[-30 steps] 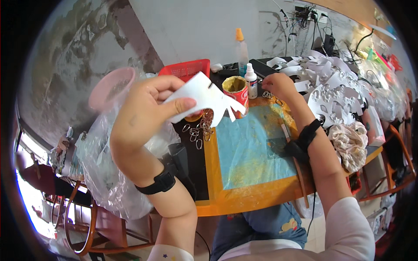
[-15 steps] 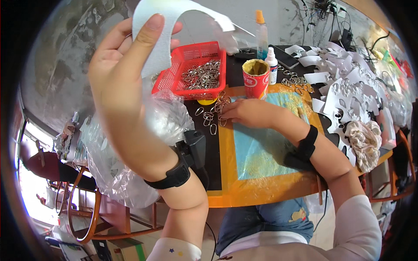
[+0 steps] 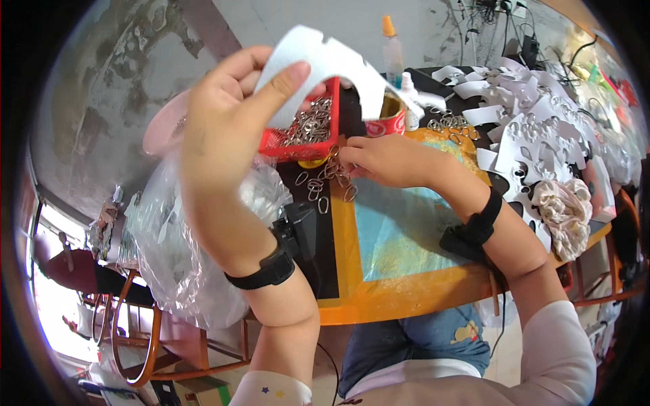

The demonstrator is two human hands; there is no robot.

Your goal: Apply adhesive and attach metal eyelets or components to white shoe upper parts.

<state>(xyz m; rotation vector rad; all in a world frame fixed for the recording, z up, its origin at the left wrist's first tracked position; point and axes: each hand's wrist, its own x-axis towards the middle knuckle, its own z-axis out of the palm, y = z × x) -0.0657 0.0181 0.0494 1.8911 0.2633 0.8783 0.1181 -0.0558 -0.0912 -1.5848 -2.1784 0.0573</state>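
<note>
Raised at the upper left, my left hand [image 3: 227,125] grips a curved white sheet piece [image 3: 298,53] with cut notches, thumb on its face. The piece arches over the red basket and the red tub. My right hand [image 3: 403,161] is low over the table, its fingers bent together at the edge of a small heap of oval metal rings [image 3: 315,186]. What its fingertips pinch, if anything, is hidden. A red plastic basket [image 3: 298,150] full of similar metal rings stands just behind the heap, partly covered by my left hand and the white piece.
A red tub [image 3: 387,127], a white bottle [image 3: 411,111] and an orange-capped bottle [image 3: 393,57] stand behind my right hand. White cut pieces [image 3: 535,115] pile up at right beside a crumpled cloth [image 3: 563,216]. Clear plastic bags [image 3: 196,250] hang at left. An orange-taped blue sheet [image 3: 399,230] covers the table.
My left hand has moved right and lower with the white piece, which now overlaps the red tub. My right hand stays by the rings, its fingers drawn more together.
</note>
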